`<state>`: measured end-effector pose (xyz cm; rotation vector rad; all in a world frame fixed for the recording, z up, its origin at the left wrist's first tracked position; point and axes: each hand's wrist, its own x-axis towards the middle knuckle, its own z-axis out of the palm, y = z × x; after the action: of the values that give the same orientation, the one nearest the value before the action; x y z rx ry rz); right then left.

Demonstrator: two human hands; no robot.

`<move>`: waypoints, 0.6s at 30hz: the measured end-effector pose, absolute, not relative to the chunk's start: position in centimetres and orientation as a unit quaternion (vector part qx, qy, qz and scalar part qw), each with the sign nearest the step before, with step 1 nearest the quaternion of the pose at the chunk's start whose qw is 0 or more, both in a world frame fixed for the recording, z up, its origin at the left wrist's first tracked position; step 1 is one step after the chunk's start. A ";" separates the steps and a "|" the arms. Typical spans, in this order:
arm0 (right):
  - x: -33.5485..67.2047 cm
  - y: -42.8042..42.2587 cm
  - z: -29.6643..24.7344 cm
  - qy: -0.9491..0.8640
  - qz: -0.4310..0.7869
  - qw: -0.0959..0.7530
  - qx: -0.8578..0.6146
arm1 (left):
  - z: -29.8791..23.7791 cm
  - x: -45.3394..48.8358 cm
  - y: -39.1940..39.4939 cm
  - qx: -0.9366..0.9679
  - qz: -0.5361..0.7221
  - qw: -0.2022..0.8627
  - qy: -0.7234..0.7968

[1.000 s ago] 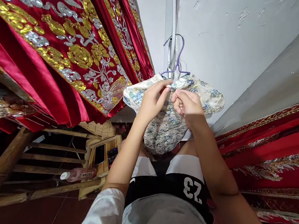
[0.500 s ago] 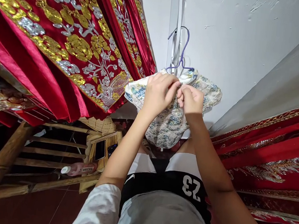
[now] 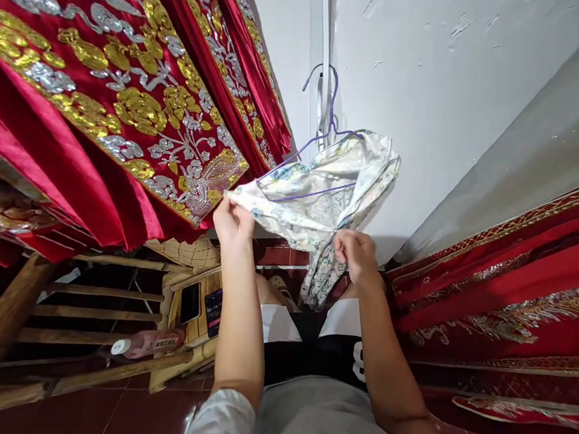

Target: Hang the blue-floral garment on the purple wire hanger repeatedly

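Note:
A white floral blouse (image 3: 298, 228) in thin cloth is partly on a purple wire hanger (image 3: 334, 103). Its neckline gapes wide, so the hanger's lower bar shows inside. My left hand (image 3: 234, 225) pinches the cloth near the hanger's left end and pulls it outward. Closed on the gathered front at the lower right is my right hand (image 3: 359, 254). Below that hand the rest of the blouse hangs bunched. The right end of the hanger is hidden under the cloth.
Red embroidered garments (image 3: 178, 101) hang at the left, and red sequined cloth (image 3: 505, 281) at the right. A white wall (image 3: 406, 66) stands ahead. At lower left, a wooden chair (image 3: 90, 258) bears two phones (image 3: 190, 303) and a pink bottle (image 3: 149, 343).
My hands have moved apart, the left one out to the left and down, the right one lower. The blouse is now stretched open, showing the hanger's left arm and bar.

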<state>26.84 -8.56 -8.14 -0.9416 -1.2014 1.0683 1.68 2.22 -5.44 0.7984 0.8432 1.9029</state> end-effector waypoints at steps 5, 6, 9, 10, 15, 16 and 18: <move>25.8 -10.0 -9.9 -0.490 0.511 0.574 -0.411 | -10.4 4.9 -1.4 0.098 0.744 0.583 0.311; 25.9 -10.2 -10.3 -0.472 0.512 0.586 -0.415 | -11.5 5.8 -2.3 0.085 0.739 0.592 0.309; 27.0 -10.8 -11.8 -0.432 0.502 0.604 -0.444 | -14.4 8.1 -4.4 0.083 0.721 0.598 0.340; 27.7 -10.9 -12.3 -0.430 0.499 0.598 -0.456 | -15.0 8.6 -4.9 0.085 0.715 0.601 0.348; 30.9 -11.0 -13.7 -0.465 0.488 0.527 -0.518 | -14.4 9.3 -7.1 0.168 0.700 0.619 0.314; 31.1 -10.9 -13.7 -0.453 0.469 0.544 -0.528 | -13.7 9.6 -7.6 0.205 0.697 0.618 0.299; 31.0 -10.6 -13.3 -0.425 0.442 0.592 -0.523 | -12.0 10.6 -8.9 0.281 0.687 0.612 0.273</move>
<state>30.98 -10.64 -13.32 -1.2169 -0.9892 1.0270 10.61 -8.89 -11.97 0.6489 0.6306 1.5852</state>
